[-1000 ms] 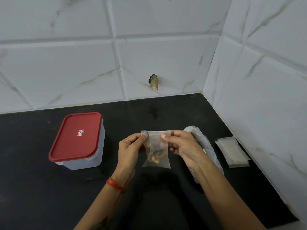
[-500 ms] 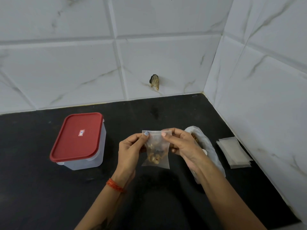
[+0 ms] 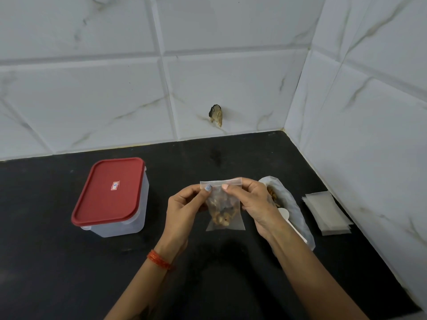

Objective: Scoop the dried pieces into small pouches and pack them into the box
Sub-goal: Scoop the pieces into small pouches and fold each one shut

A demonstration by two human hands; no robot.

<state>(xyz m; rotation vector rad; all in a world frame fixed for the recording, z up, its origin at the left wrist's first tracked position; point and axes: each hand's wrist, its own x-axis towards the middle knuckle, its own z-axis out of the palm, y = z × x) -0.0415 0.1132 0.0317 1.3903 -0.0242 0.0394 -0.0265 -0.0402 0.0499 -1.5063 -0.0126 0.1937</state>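
Note:
A small clear pouch (image 3: 227,224) with brown dried pieces in its lower half hangs above the black counter. My left hand (image 3: 184,209) pinches its top strip at the left, and my right hand (image 3: 251,202) pinches the same strip at the right. The box (image 3: 111,197), clear plastic with a red lid closed on it, stands to the left. Behind my right hand lies a white bag (image 3: 291,209) holding more dried pieces, with a white spoon (image 3: 285,214) partly hidden by my wrist.
A stack of flat pouches (image 3: 325,212) lies at the right near the wall. Tiled walls (image 3: 369,135) close the counter (image 3: 46,262) at the back and right. A small brownish object (image 3: 216,114) sticks on the back wall.
The pouch's top strip now runs straight between my thumbs; both hands stay almost in place, pinching it.

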